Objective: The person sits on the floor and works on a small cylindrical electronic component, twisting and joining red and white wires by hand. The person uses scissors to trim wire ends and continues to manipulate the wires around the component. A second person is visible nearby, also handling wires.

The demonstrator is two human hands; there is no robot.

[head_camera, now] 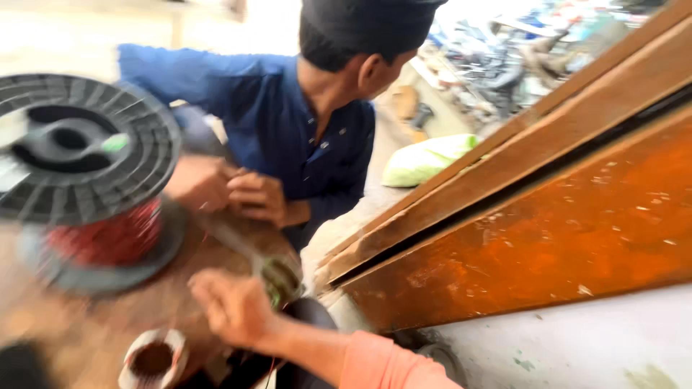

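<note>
Head view, heavy motion blur. Right hand (pixel 234 308), orange sleeve, reaches in from bottom right and rests on the brown worktable (pixel 86 331); fingers curled together near a small greenish part (pixel 277 282) at the table edge. Cannot tell if it actually pinches that part or just touches it. Left hand is not in view.

A big black spool (pixel 83 173) wound with red wire stands upright at the table's left, well apart from the hand. A small empty reel (pixel 153 360) lies near the bottom edge, just beside the hand.

A co-worker in a blue shirt (pixel 288 122) leans over the far side, both their hands (pixel 231 191) bunched close together on something small; too blurred to identify.

Risks, as I judge them:
- Thin red strand seems to run near the wrist; a snag could kink or snap it.
- Greenish part sits right at the edge; a nudge could drop it.
- Two people's hands close together, so a bump is likely.
- Spool looks blurred, possibly rocking; it could roll off.

Rust-orange panel (pixel 562 223) leans at right, clear of the work.
</note>
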